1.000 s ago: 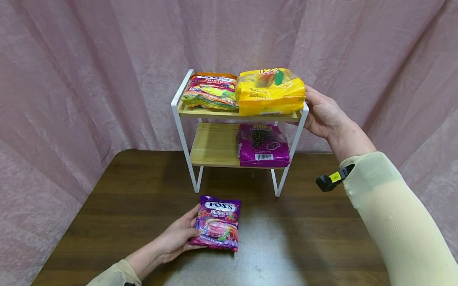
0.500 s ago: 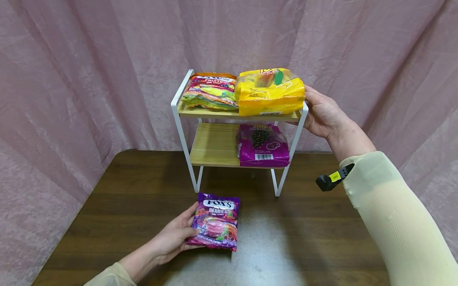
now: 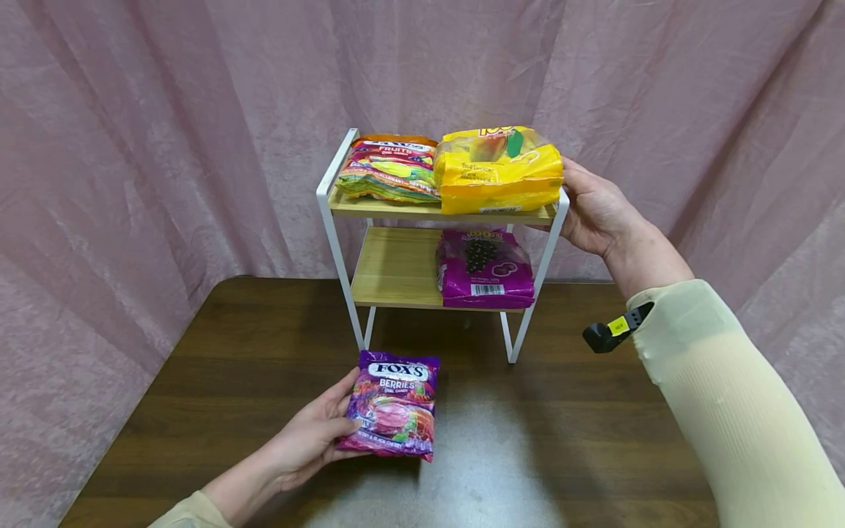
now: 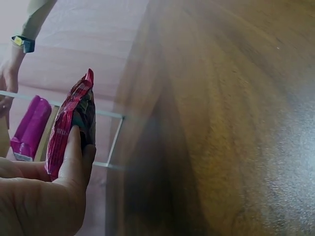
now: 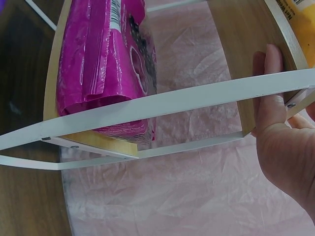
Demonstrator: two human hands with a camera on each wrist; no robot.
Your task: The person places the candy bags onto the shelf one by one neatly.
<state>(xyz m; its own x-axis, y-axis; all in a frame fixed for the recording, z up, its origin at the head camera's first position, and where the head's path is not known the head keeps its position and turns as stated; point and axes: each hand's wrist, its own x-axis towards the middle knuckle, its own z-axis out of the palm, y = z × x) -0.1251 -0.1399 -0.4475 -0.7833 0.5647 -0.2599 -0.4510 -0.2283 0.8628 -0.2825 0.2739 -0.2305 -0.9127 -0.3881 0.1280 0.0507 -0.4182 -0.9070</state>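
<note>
In the head view my left hand (image 3: pixel 306 440) pinches the left edge of a purple Fox's Berries candy bag (image 3: pixel 391 411), thumb on its front, held in front of the shelf rack. The left wrist view shows this candy bag (image 4: pixel 71 123) edge-on between thumb and fingers. My right hand (image 3: pixel 601 209) grips the right end of the top board of a two-tier shelf rack (image 3: pixel 396 271), beside a yellow candy bag (image 3: pixel 498 172). In the right wrist view, fingers of the right hand (image 5: pixel 283 128) reach under that wooden board (image 5: pixel 241 39); the thumb is mostly hidden.
A Fox's Fruits bag (image 3: pixel 389 169) lies on the top tier, left of the yellow bag. On the lower tier a magenta candy bag (image 3: pixel 487 271) sits at the right, with bare board to its left. A pink curtain (image 3: pixel 264 147) hangs behind the brown table (image 3: pixel 231 367).
My left hand has moved slightly left and up toward the shelf rack with the Berries candy bag. The right hand and the bags on the rack have stayed put.
</note>
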